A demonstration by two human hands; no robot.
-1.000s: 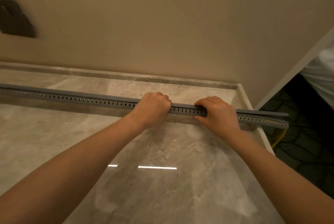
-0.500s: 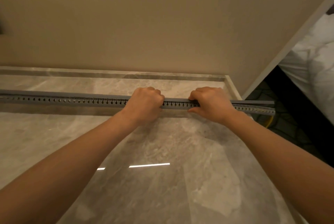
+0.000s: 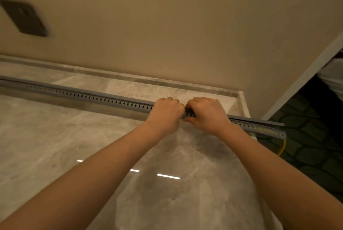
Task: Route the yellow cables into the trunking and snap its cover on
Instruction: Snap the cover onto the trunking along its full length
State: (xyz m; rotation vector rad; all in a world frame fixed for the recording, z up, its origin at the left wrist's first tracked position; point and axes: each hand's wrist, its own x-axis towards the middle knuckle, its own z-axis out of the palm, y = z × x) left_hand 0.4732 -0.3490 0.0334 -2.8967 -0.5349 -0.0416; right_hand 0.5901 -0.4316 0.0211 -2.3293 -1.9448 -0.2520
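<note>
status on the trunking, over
Left hand, right hand gripping trunking side by side. Cover gapped at right end, yellow cable hanging out there. Nothing blocking.

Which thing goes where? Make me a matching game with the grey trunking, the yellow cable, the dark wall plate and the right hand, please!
Things
1. grey trunking
2. yellow cable
3. dark wall plate
4. right hand

Places
A. high on the wall, at the left
B. curled over the trunking, right next to the left hand
C. lying along the marble counter
D. hanging below the trunking's right end

Pairs: 1-C, 2-D, 3-A, 4-B
</note>
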